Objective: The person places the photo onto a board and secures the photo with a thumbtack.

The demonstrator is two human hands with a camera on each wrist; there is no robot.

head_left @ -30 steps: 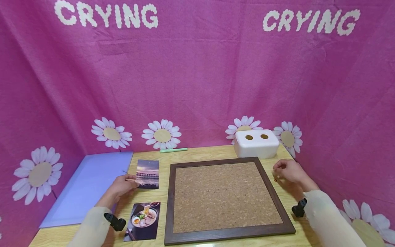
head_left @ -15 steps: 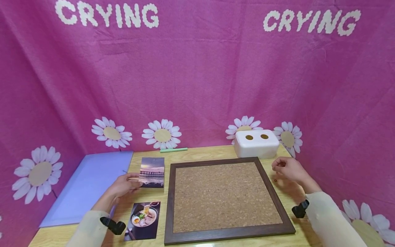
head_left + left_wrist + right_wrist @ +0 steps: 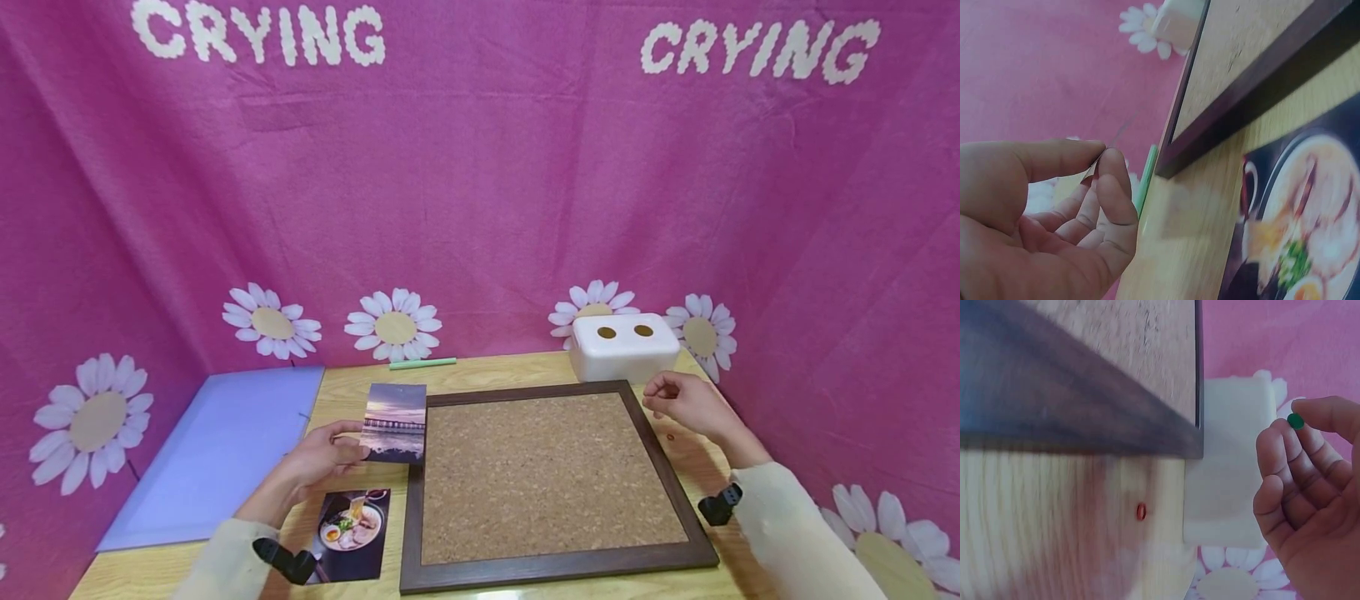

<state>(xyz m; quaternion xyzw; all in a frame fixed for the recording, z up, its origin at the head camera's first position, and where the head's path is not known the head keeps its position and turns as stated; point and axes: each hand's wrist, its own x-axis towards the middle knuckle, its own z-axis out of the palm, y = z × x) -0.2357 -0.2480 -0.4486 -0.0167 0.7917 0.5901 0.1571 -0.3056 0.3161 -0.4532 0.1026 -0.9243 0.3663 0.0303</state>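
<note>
My left hand (image 3: 318,458) pinches the left edge of a photo of a pier at sunset (image 3: 393,423), between thumb and fingertips. The photo is raised off the table, its right edge over the left frame of the cork board (image 3: 551,479). Seen edge-on in the left wrist view, the photo shows only as a thin line. Beyond the board's right side, my right hand (image 3: 690,407) pinches a small green thumbtack (image 3: 1295,420) between thumb and finger; its point is hidden. Below that hand a small red thumbtack (image 3: 1141,511) lies on the wood.
A photo of a ramen bowl (image 3: 350,533) lies left of the board. Behind the board's right corner stands a white box with two round holes (image 3: 626,354). A green pen (image 3: 422,364) lies at the back edge, and a pale blue sheet (image 3: 213,458) at the left.
The left hand has lifted the pier photo and carried it right, from the table to the board's left edge. The right hand has shifted slightly left toward the board.
</note>
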